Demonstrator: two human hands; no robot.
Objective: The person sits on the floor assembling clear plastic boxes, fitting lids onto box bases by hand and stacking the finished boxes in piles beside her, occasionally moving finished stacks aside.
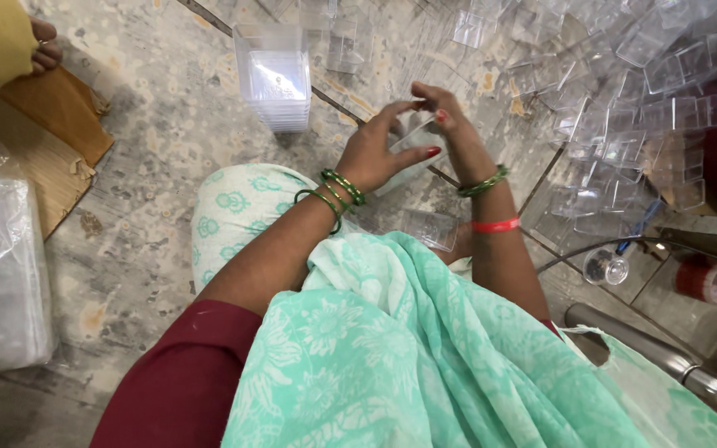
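We hold one small clear plastic box piece [412, 137] between both hands above the stone floor [151, 108]: our left hand [379, 149] curls around it from below, our right hand [441, 112] pinches its top edge. Just beyond stands a neat stack of clear square plastic boxes [275, 79], which we judge finished. A large loose heap of clear plastic pieces [632, 99] on the right looks unhandled, so much work is left.

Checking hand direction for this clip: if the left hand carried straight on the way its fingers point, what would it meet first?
The left hand points up and right at the clear plastic box it holds together with the right hand. Past those, probably the loose pile of clear boxes, though depth is unclear.
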